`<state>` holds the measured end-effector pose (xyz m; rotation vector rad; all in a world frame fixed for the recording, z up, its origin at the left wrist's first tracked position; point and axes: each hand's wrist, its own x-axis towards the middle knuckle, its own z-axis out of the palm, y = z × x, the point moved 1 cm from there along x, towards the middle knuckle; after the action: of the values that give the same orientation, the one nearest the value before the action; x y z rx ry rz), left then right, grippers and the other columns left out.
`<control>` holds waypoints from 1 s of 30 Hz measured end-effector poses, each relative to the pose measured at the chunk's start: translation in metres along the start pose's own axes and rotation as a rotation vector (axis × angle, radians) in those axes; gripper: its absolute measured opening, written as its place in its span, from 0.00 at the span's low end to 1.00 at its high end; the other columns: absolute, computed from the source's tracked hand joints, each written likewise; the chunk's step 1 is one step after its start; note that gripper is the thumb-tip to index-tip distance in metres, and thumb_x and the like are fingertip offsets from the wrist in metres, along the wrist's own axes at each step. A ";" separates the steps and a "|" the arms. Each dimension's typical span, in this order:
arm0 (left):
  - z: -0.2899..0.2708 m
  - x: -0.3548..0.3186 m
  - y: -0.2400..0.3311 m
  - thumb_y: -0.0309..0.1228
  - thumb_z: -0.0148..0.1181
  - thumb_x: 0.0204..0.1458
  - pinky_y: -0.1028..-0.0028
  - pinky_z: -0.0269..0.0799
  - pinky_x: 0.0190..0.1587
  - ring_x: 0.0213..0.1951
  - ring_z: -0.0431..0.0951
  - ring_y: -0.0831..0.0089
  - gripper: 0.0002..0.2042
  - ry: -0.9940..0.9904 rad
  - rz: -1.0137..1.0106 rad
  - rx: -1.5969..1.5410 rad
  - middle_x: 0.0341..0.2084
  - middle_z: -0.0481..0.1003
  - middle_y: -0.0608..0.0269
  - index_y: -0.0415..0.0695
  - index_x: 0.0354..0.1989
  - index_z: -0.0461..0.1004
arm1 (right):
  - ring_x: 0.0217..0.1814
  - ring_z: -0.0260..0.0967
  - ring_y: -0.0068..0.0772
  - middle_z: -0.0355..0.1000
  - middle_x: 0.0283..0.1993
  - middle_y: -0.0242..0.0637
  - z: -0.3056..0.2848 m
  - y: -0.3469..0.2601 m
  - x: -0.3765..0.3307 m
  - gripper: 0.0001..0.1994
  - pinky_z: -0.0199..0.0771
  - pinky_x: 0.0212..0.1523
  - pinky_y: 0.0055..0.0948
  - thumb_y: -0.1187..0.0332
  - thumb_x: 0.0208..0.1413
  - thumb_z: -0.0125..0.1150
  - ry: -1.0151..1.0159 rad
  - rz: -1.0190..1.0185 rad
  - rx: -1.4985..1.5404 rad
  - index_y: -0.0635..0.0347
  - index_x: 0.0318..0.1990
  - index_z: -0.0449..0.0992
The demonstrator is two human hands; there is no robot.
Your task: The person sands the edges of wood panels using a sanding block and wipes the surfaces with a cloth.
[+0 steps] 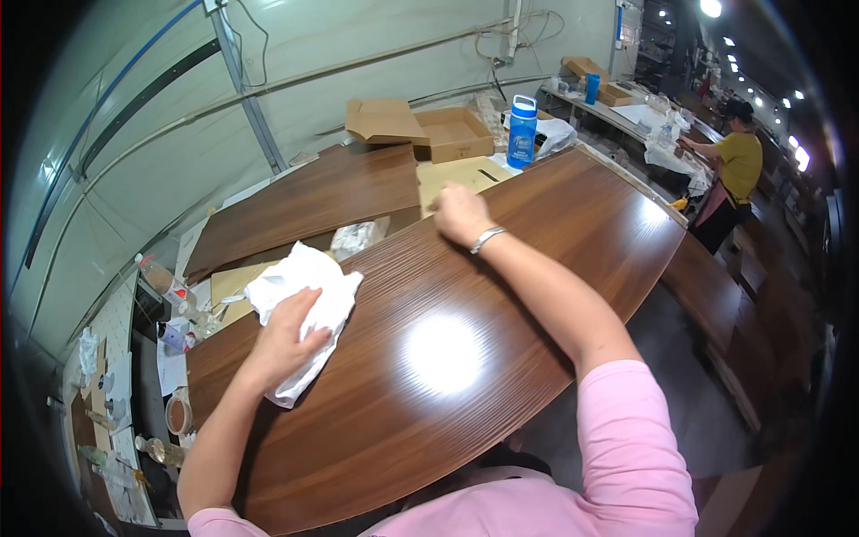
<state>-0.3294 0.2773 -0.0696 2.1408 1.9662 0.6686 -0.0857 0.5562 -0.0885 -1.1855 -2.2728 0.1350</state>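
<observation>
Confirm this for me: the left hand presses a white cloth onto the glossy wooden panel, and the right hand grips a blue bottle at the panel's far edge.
Not quite. The left hand does press the white cloth onto the wooden panel, but the right hand holds no bottle: it rests on the panel's far edge. The blue bottle stands apart, beyond the panel. The head view shows it.

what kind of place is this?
Likely a furniture workshop or factory floor: the left hand presses a white cloth on a glossy wood panel, with open cardboard boxes and another worker at a long bench.
</observation>
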 end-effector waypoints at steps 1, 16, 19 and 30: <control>0.019 0.014 0.012 0.40 0.59 0.55 0.57 0.52 0.68 0.68 0.57 0.50 0.30 -0.030 -0.014 0.230 0.66 0.60 0.45 0.42 0.65 0.64 | 0.48 0.75 0.49 0.76 0.43 0.45 -0.009 0.043 0.008 0.06 0.77 0.47 0.44 0.71 0.51 0.60 0.000 0.017 -0.022 0.56 0.34 0.83; 0.048 0.059 0.073 0.32 0.61 0.46 0.58 0.59 0.64 0.61 0.66 0.49 0.25 0.114 -0.147 0.111 0.60 0.69 0.48 0.42 0.56 0.74 | 0.41 0.77 0.55 0.77 0.35 0.52 -0.068 0.168 0.039 0.08 0.78 0.42 0.46 0.70 0.46 0.63 -0.222 -0.094 0.022 0.64 0.32 0.80; 0.050 0.065 0.077 0.31 0.62 0.45 0.58 0.59 0.64 0.61 0.67 0.49 0.25 0.122 -0.163 0.102 0.60 0.70 0.48 0.42 0.55 0.74 | 0.44 0.77 0.51 0.78 0.37 0.51 -0.102 0.260 0.060 0.07 0.78 0.41 0.45 0.67 0.46 0.65 -0.089 0.056 -0.253 0.61 0.30 0.81; 0.050 0.058 0.067 0.29 0.60 0.43 0.58 0.57 0.66 0.62 0.65 0.49 0.27 0.136 -0.253 0.105 0.60 0.69 0.47 0.40 0.56 0.73 | 0.39 0.77 0.53 0.78 0.35 0.51 -0.104 0.326 0.076 0.14 0.77 0.43 0.45 0.58 0.49 0.66 -0.139 0.018 -0.118 0.61 0.30 0.83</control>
<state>-0.2453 0.3345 -0.0740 1.8977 2.3401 0.6962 0.1707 0.7952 -0.0781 -1.2934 -2.4196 0.0943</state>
